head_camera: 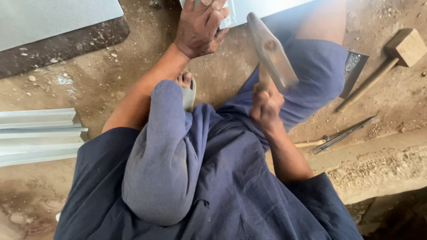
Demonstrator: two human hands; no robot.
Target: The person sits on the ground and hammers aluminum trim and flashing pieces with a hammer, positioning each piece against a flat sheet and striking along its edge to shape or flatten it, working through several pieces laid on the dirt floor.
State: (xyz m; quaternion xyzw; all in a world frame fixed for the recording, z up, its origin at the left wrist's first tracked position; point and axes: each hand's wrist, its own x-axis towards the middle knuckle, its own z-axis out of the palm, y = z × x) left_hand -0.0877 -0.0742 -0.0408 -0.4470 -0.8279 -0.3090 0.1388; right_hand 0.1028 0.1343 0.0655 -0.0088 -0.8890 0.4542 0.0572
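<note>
Closed tight, the right hand (266, 106) has its grip around the wooden handle of a hammer (272, 52), whose grey metal head is raised just right of the frame's centre, blurred. Up at the top centre, the left hand (201, 27) lies flat with fingers spread, its grip open, pressing on a pale metal sheet (267, 6) at the top edge. The person squats in blue clothes on a dusty dirt floor (89, 89), one sandalled foot (187, 86) showing below the left wrist. At the upper right lies a wooden mallet (398, 51); below it, a thin metal tool (344, 134). Folded metal strips (40, 135) are stacked at the left edge.
</note>
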